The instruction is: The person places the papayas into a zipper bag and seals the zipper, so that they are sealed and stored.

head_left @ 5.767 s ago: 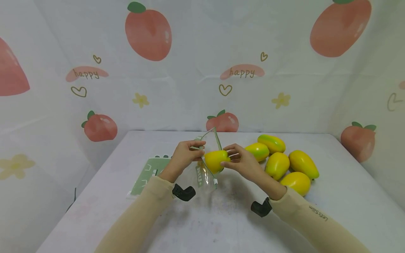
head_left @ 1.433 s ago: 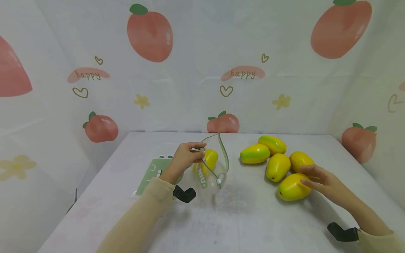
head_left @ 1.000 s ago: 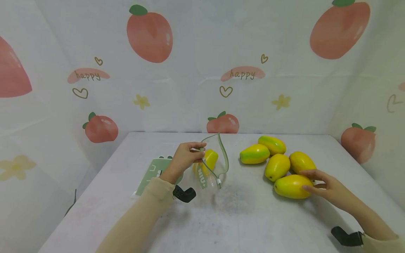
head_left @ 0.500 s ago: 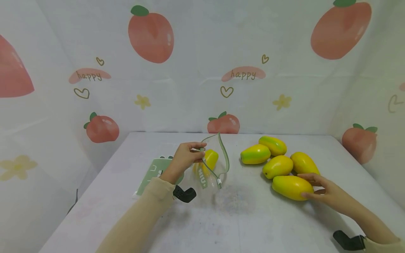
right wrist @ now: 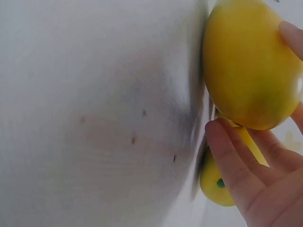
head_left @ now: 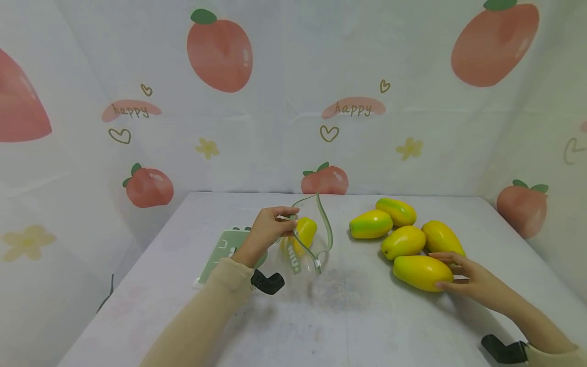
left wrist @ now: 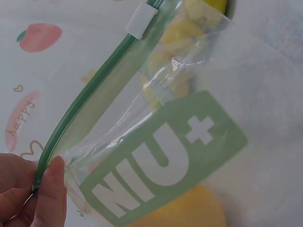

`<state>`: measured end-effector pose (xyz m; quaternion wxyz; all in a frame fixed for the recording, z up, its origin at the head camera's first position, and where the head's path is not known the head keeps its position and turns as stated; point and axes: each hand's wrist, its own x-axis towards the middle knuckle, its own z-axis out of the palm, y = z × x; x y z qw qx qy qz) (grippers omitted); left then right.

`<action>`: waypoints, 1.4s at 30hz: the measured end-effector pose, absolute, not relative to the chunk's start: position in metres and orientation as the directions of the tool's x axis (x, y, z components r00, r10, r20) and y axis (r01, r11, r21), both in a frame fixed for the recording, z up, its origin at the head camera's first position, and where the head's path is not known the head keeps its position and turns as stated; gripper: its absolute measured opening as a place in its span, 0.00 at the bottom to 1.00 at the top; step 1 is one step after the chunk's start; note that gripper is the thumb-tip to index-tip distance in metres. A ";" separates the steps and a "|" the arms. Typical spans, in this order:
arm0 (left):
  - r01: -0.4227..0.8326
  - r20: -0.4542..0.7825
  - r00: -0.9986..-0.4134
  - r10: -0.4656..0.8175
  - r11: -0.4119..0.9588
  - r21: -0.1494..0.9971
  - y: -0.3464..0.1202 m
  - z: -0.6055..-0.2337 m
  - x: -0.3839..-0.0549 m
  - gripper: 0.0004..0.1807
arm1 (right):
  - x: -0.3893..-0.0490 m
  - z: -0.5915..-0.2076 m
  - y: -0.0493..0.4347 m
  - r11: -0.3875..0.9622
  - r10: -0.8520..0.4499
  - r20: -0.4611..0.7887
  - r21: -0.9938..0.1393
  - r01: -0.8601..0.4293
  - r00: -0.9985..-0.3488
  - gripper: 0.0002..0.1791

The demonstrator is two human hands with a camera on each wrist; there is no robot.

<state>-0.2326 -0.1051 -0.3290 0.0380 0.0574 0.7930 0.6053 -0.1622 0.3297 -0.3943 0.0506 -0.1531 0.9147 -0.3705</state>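
Observation:
My left hand (head_left: 270, 227) pinches the green-edged mouth of a clear zip bag (head_left: 323, 244) between thumb and fingers; the left wrist view shows its white slider (left wrist: 142, 21) and a green NIU+ label (left wrist: 165, 156). The bag's mouth gapes open, and one yellow papaya (head_left: 304, 232) lies inside. At the right, my right hand (head_left: 468, 275) holds the right end of the nearest yellow papaya (head_left: 419, 272), thumb on its near side and fingers at its far side. In the right wrist view, the thumb (right wrist: 292, 38) is on that fruit, with the other fingers spread below it.
Behind the held fruit sit several more papayas, including a yellow one (head_left: 403, 242), another (head_left: 442, 237) and a greenish one (head_left: 370, 224). A flat green printed bag (head_left: 224, 252) lies on the white table (head_left: 339, 326) at the left. A fruit-print cloth hangs behind.
A papaya has gone from my right hand into the bag. That hand has since moved right to the pile, and the nearest papaya has turned and shifted slightly left. The left hand stays put.

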 end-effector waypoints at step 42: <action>0.042 0.011 -0.991 0.131 0.240 0.970 -0.107 -0.329 -0.234 0.19 | -0.160 -0.394 0.326 0.665 -0.333 0.040 -0.698 -0.265 -0.942 0.32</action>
